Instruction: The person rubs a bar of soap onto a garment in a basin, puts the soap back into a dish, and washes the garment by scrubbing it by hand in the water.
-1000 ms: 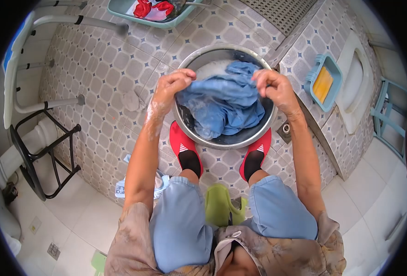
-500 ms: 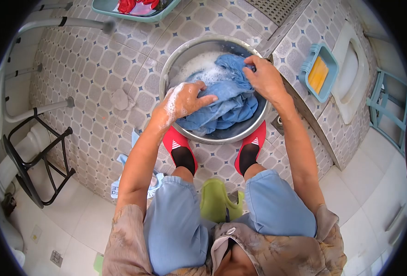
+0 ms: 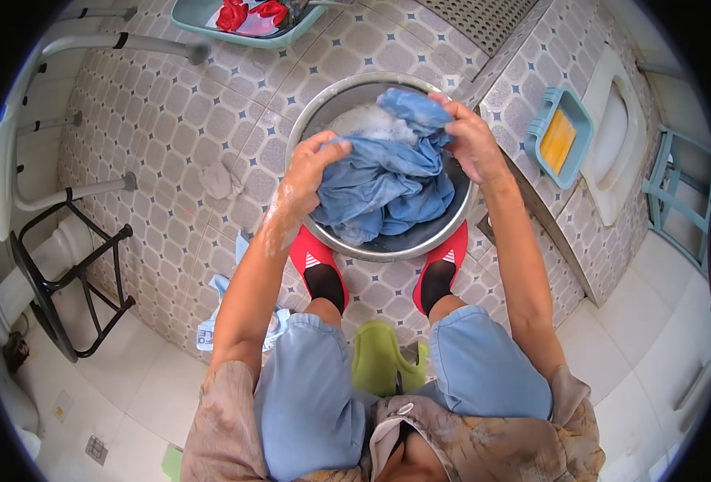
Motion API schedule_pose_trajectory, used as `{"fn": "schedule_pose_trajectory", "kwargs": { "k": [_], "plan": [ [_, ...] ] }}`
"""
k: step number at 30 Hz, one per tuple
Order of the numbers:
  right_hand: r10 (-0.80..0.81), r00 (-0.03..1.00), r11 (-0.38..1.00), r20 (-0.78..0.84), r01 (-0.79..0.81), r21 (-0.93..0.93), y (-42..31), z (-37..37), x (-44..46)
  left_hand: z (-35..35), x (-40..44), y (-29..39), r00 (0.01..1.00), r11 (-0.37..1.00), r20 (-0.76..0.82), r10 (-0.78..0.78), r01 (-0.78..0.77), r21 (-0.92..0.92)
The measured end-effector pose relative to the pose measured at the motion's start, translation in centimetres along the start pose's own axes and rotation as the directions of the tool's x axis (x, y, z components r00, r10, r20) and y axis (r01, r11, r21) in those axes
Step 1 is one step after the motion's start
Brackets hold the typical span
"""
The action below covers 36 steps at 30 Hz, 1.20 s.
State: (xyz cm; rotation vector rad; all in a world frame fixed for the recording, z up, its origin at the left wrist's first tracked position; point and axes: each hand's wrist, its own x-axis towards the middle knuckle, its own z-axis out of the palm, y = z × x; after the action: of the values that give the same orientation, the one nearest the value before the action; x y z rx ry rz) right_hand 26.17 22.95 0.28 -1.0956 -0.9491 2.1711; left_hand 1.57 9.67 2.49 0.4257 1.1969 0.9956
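Observation:
Wet blue cloth, perhaps a garment, lies bunched in a round metal basin between my feet. White suds float behind it on the water. My left hand is closed on the cloth's left edge, thumb on top, with a little foam along the wrist. At the right rim, my right hand pinches another part of the cloth, lifted slightly above the suds. Between the two hands the fabric stretches in loose folds. Its lower part rests in the basin.
A blue tray with red items stands beyond the basin. On the raised tiled ledge at right, a blue basket holds something yellow, beside a squat toilet. At left are a metal-legged frame and a black stool frame. A green stool is beneath me.
My left hand has gone from lying spread on the cloth to gripping its left edge and raising it. My right hand has shifted slightly right, still holding cloth. The view has tilted a little.

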Motion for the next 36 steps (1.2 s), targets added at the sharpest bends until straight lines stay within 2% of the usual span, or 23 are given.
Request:
{"fn": "schedule_pose_trajectory", "kwargs": {
  "k": [2, 6, 8, 9, 10, 13, 14, 16, 17, 19, 20, 21, 24, 25, 26, 27, 28, 29, 30, 31, 33, 35, 36],
  "plan": [
    [0.018, 0.997, 0.991, 0.075, -0.028, 0.133, -0.8, 0.4, 0.2, -0.4, 0.9, -1.2, 0.991, 0.939, -0.115, -0.072, 0.029, -0.343],
    [0.051, 0.998, 0.996, 0.024, -0.052, 0.065, -0.1, 1.5, 1.3, -1.1, 1.2, -2.0, 0.986, 0.915, -0.164, -0.043, -0.026, -0.402],
    [-0.031, 0.999, 0.851, 0.038, 0.047, -0.523, -0.8, 2.9, 1.2, -0.9, 1.3, -0.9, 0.969, 0.883, -0.246, 0.026, -0.138, -0.449],
    [-0.12, 0.987, 0.718, 0.103, 0.158, -0.678, 0.2, 2.5, 1.6, -0.9, 1.4, -0.4, 0.954, 0.87, -0.298, 0.035, -0.176, -0.461],
    [-0.121, 0.987, 0.722, 0.101, 0.158, -0.674, 0.3, 2.7, 1.3, -1.2, 1.5, -0.3, 0.954, 0.873, -0.298, 0.033, -0.173, -0.456],
    [0.08, 0.936, 0.545, 0.343, 0.247, -0.801, -0.1, 3.8, 0.4, -2.0, 2.1, 0.1, 0.958, 0.891, -0.268, 0.107, -0.212, -0.402],
    [0.082, 0.934, 0.546, 0.347, 0.249, -0.8, 0.0, 3.9, 0.4, -2.0, 2.3, 0.0, 0.949, 0.916, -0.299, 0.098, -0.203, -0.347],
    [0.193, 0.959, 0.728, 0.209, 0.002, -0.685, -0.2, 3.6, 0.4, -2.3, 2.5, -0.2, 0.938, 0.937, -0.333, 0.094, -0.197, -0.289],
    [0.194, 0.958, 0.728, 0.209, 0.003, -0.686, -0.2, 3.3, 0.5, -2.5, 2.5, -0.4, 0.942, 0.962, -0.324, 0.087, -0.164, -0.217],
    [0.198, 0.964, 0.957, 0.18, -0.15, -0.249, -0.3, 2.4, 0.9, -2.3, 2.7, -0.4, 0.947, 0.981, -0.31, 0.083, -0.133, -0.144],
    [0.205, 0.965, 0.978, 0.165, -0.209, 0.004, -0.3, 2.1, 1.0, -1.9, 2.6, -0.5, 0.949, 0.977, -0.305, 0.079, -0.134, -0.163],
    [0.144, 0.98, 0.982, 0.139, -0.159, 0.102, 0.1, 2.0, 1.3, -1.3, 2.7, -0.5, 0.951, 0.974, -0.299, 0.075, -0.134, -0.183],
    [0.009, 0.999, 0.996, -0.042, -0.006, 0.086, 1.5, 3.1, 1.8, -0.2, 4.4, -2.6, 0.916, 0.964, -0.381, 0.129, -0.206, -0.167],
    [-0.115, 0.988, 0.983, -0.101, 0.099, -0.156, 2.5, 3.9, 1.8, 0.6, 4.9, -2.8, 0.908, 0.955, -0.408, 0.091, -0.196, -0.223],
    [-0.199, 0.979, 0.877, -0.051, 0.154, -0.454, 2.3, 5.6, 1.1, 0.3, 5.4, -3.1, 0.909, 0.956, -0.407, 0.089, -0.193, -0.222],
    [-0.263, 0.965, 0.68, 0.021, 0.201, -0.705, 1.6, 7.8, -0.2, -0.2, 6.4, -3.9, 0.96, 0.899, -0.277, -0.044, -0.083, -0.429],
    [-0.268, 0.961, 0.584, 0.064, 0.215, -0.783, 1.0, 11.1, -1.9, -0.6, 7.1, -5.2, 0.982, 0.797, -0.116, -0.147, 0.048, -0.602],
    [-0.414, 0.877, 0.282, 0.242, 0.377, -0.882, 2.7, 12.6, -2.5, -1.6, 7.4, -8.4, 0.99, 0.941, -0.142, 0.005, -0.053, -0.334],
    [-0.39, 0.819, 0.049, 0.422, 0.476, -0.878, 4.1, 13.5, -2.8, -2.4, 6.7, -10.3, 0.966, 0.896, -0.254, 0.045, -0.152, -0.417],
    [-0.355, 0.844, 0.079, 0.403, 0.457, -0.886, 4.9, 13.2, -2.0, -1.9, 6.3, -10.0, 0.967, 0.898, -0.253, 0.042, -0.147, -0.415],
    [-0.31, 0.874, 0.124, 0.375, 0.428, -0.895, 5.8, 11.7, 1.0, 0.8, 5.0, -7.3, 0.965, 0.851, -0.196, -0.175, 0.049, -0.523],
    [-0.322, 0.942, 0.169, 0.097, 0.158, -0.973, 5.1, 9.1, 3.8, 3.8, 4.7, -5.5, 0.926, 0.754, -0.102, -0.364, 0.228, -0.616],
    [-0.34, 0.936, 0.163, 0.091, 0.155, -0.974, 4.9, 8.4, 4.0, 4.4, 5.2, -5.5, 0.931, 0.761, -0.09, -0.353, 0.229, -0.607]
  ]
}}
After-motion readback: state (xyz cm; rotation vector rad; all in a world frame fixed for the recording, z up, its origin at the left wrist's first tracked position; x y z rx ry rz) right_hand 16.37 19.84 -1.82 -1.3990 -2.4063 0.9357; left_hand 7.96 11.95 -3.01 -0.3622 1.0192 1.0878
